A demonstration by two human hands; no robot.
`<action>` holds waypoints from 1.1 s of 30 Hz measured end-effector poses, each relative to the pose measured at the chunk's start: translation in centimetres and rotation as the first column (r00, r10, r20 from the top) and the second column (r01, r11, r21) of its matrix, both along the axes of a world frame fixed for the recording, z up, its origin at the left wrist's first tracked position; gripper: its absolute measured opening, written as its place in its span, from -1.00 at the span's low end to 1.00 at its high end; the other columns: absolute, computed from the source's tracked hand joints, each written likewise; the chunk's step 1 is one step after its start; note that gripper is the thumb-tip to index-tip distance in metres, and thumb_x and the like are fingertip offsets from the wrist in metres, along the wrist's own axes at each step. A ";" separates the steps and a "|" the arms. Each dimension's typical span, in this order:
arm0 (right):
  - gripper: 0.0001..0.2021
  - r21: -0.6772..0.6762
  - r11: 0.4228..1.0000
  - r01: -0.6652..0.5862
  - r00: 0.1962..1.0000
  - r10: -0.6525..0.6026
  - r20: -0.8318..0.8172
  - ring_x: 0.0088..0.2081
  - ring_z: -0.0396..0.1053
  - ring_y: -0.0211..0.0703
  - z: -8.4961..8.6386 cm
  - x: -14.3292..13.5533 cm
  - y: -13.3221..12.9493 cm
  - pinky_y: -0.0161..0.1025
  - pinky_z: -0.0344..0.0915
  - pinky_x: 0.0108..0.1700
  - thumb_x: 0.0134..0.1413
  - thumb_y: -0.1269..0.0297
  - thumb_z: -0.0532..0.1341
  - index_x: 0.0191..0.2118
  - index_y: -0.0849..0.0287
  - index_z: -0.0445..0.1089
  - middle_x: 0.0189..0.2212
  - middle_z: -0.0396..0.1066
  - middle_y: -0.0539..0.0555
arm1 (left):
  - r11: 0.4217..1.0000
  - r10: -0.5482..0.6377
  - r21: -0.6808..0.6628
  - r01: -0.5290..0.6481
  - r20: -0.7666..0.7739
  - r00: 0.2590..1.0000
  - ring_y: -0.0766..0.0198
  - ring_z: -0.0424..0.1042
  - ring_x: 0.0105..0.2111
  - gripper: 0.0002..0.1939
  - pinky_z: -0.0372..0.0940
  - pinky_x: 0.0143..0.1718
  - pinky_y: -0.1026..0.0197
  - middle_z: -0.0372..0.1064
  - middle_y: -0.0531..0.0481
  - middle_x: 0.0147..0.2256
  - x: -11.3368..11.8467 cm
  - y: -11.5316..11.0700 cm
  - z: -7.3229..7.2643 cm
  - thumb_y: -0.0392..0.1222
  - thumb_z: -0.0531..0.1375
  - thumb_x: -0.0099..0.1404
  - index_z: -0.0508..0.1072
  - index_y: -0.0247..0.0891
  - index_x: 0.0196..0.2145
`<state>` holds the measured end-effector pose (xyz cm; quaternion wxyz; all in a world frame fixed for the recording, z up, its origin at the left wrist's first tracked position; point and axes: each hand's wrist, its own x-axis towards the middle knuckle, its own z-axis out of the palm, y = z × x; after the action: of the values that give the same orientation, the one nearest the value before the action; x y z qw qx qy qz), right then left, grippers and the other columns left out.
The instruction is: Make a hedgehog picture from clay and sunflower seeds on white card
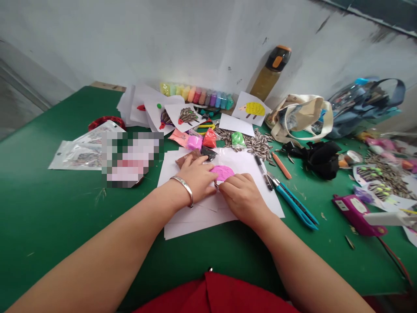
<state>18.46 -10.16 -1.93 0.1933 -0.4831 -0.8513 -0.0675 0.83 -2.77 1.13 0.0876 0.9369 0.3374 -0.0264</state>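
Observation:
A flat patch of bright pink clay (pixel 223 172) lies on white paper (pixel 185 224) in front of me. My left hand (pixel 198 177), with a silver bangle at its wrist, rests flat on the paper, fingers apart, touching the patch's left edge. At the lower right edge of the clay is my right hand (pixel 243 195), its fingers curled in and pinched together. Something small and dark shows by its fingertips, too covered to name. Just beyond my left fingers are a brown clay packet (pixel 188 158) and a black clay packet (pixel 209 153).
Beyond the paper lie sunflower seeds (pixel 259 143), a red clay packet (pixel 210 138) and a green one (pixel 238 139). To the right are a black pen (pixel 263 172), an orange stick (pixel 281 165), blue tweezers (pixel 296 204) and a purple glue gun (pixel 356 213). A bottle (pixel 270 74) stands by the wall.

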 end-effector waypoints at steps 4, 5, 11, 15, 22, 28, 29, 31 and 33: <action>-0.76 0.014 1.000 0.002 1.000 -0.002 -0.012 -0.37 0.22 -0.21 0.4 0.1 -0.1 -0.20 0.03 -0.23 0.26 0.44 0.08 -0.44 0.16 0.36 -0.50 0.36 0.01 | 1.000 -0.007 0.007 0.007 0.003 1.000 -0.18 0.06 0.24 -0.75 -0.02 0.17 -0.32 0.40 -0.07 0.04 0.0 0.0 -0.1 -0.01 0.21 0.27 0.51 -0.11 -0.14; -0.76 0.021 1.000 0.016 0.999 -0.015 -0.028 -0.37 0.23 -0.21 0.5 0.0 -0.1 -0.20 0.03 -0.23 0.27 0.43 0.08 -0.43 0.16 0.37 -0.50 0.37 0.02 | 1.000 -0.008 0.004 0.008 0.004 1.000 -0.18 0.06 0.24 -0.75 -0.02 0.16 -0.33 0.40 -0.07 0.04 0.0 0.0 -0.1 -0.01 0.21 0.27 0.51 -0.11 -0.13; -0.75 0.025 0.999 0.026 0.998 -0.025 -0.055 -0.39 0.24 -0.21 0.6 -0.2 -0.1 -0.20 0.04 -0.24 0.27 0.41 0.09 -0.44 0.17 0.39 -0.51 0.37 0.02 | 1.000 -0.007 -0.001 0.007 0.001 1.000 -0.19 0.07 0.24 -0.75 -0.03 0.17 -0.34 0.39 -0.09 0.04 0.0 0.0 0.0 -0.02 0.21 0.27 0.52 -0.13 -0.13; -0.75 0.015 1.000 0.004 0.999 -0.004 -0.044 -0.39 0.24 -0.22 0.5 -0.3 -0.3 -0.20 0.04 -0.23 0.26 0.42 0.09 -0.45 0.17 0.38 -0.52 0.35 0.02 | 1.000 -0.004 0.001 0.004 0.005 1.000 -0.19 0.06 0.24 -0.75 -0.02 0.17 -0.35 0.40 -0.09 0.04 0.0 0.0 0.0 -0.02 0.21 0.28 0.53 -0.13 -0.14; -0.74 0.023 1.000 0.009 0.999 -0.008 -0.033 -0.40 0.22 -0.21 0.5 -0.2 -0.4 -0.19 0.04 -0.24 0.27 0.41 0.08 -0.45 0.18 0.37 -0.52 0.33 0.02 | 1.000 -0.007 0.003 0.007 -0.001 1.000 -0.18 0.07 0.24 -0.75 -0.03 0.16 -0.32 0.40 -0.08 0.03 0.0 0.0 0.0 -0.01 0.21 0.27 0.52 -0.13 -0.14; -0.75 0.036 0.999 0.018 1.000 -0.017 -0.022 -0.40 0.20 -0.21 0.5 -0.3 -0.6 -0.19 0.03 -0.23 0.26 0.43 0.08 -0.45 0.17 0.37 -0.53 0.32 0.01 | 1.000 -0.009 -0.001 0.009 -0.015 1.000 -0.19 0.05 0.25 -0.73 -0.04 0.17 -0.34 0.38 -0.09 0.05 0.0 0.0 0.1 -0.01 0.21 0.28 0.50 -0.13 -0.10; -0.75 0.035 0.999 0.014 1.000 -0.014 -0.012 -0.40 0.19 -0.21 0.5 -0.3 -0.6 -0.19 0.03 -0.23 0.26 0.43 0.08 -0.46 0.17 0.36 -0.53 0.32 0.01 | 1.000 -0.006 -0.004 0.006 -0.014 1.000 -0.19 0.05 0.25 -0.73 -0.04 0.17 -0.35 0.38 -0.09 0.05 0.0 0.0 0.1 -0.02 0.21 0.28 0.50 -0.13 -0.10; -0.74 0.029 1.000 0.003 1.000 -0.003 0.008 -0.40 0.19 -0.21 0.5 -0.3 -0.6 -0.19 0.02 -0.23 0.25 0.44 0.08 -0.47 0.17 0.35 -0.53 0.32 0.01 | 1.000 -0.003 -0.011 0.003 -0.012 1.000 -0.20 0.05 0.25 -0.73 -0.04 0.17 -0.36 0.39 -0.10 0.05 0.0 0.0 0.0 -0.03 0.22 0.28 0.50 -0.14 -0.10; -0.74 0.026 1.000 0.002 1.000 -0.002 0.010 -0.40 0.19 -0.21 0.5 -0.3 -0.6 -0.19 0.02 -0.23 0.25 0.44 0.08 -0.47 0.17 0.35 -0.53 0.31 0.01 | 1.000 -0.007 -0.009 0.007 -0.005 1.000 -0.19 0.06 0.25 -0.74 -0.04 0.18 -0.36 0.39 -0.10 0.04 0.0 0.0 0.0 -0.03 0.23 0.27 0.51 -0.13 -0.12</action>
<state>18.16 -10.71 -1.47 0.1951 -0.4810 -0.8509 -0.0814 0.82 -2.78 1.12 0.0908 0.9376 0.3344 -0.0304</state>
